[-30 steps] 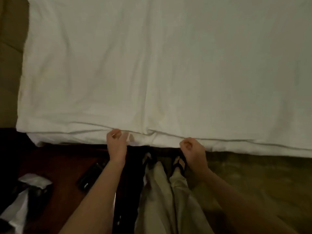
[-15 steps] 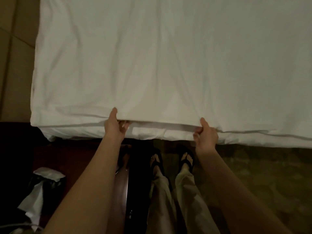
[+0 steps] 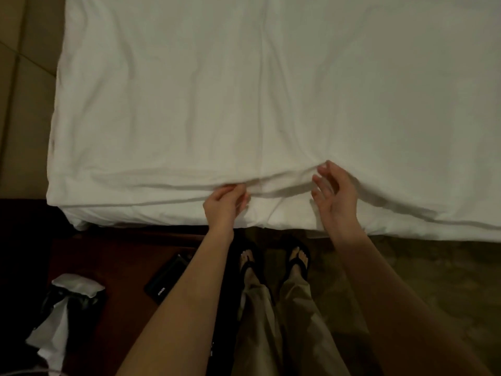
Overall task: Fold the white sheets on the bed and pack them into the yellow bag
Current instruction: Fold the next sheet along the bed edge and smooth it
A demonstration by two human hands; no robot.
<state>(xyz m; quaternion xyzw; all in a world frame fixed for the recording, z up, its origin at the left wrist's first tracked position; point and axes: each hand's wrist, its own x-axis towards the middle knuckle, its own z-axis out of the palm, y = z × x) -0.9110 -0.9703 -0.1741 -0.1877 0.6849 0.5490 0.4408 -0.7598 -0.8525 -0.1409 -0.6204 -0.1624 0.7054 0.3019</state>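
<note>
We've got the left hand (image 3: 225, 203) pinching the white sheet (image 3: 271, 104) at the bed's near edge and the right hand (image 3: 334, 198) loose-fingered beside it holding nothing, so we'd grab with both before lifting evenly.

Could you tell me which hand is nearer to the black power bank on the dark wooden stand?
Left. The left hand is at the sheet's near edge, just above and right of the power bank; the right hand is farther right, beyond both feet.

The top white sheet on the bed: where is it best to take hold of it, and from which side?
Probably the near hem of the top white sheet, reached from the bed's foot side. That edge lies loose and raised, where the left hand already pinches it; the right hand hovers open beside it.
</note>
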